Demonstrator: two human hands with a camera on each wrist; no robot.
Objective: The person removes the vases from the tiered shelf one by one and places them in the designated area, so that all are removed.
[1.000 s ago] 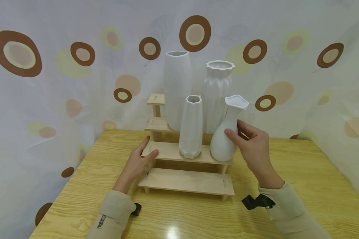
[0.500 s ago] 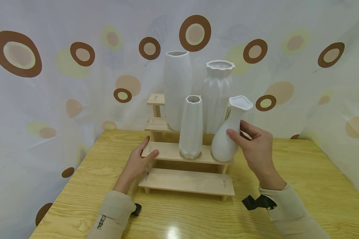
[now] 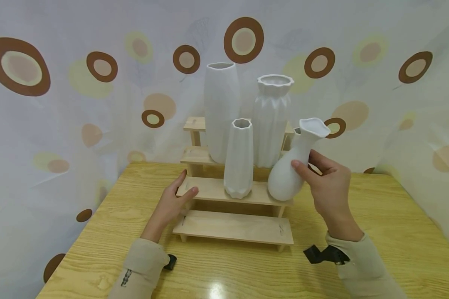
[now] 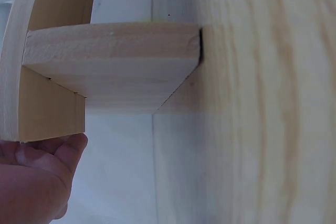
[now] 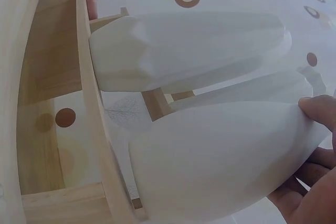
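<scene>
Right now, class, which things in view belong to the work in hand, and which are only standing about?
In hand:
- flared-mouth vase, tilted, gripped by the right hand
- wooden step shelf, steadied at its left end by the left hand

Standing about:
- faceted vase on the same step
- tall smooth vase and ribbed vase behind
- table
- dotted curtain
</scene>
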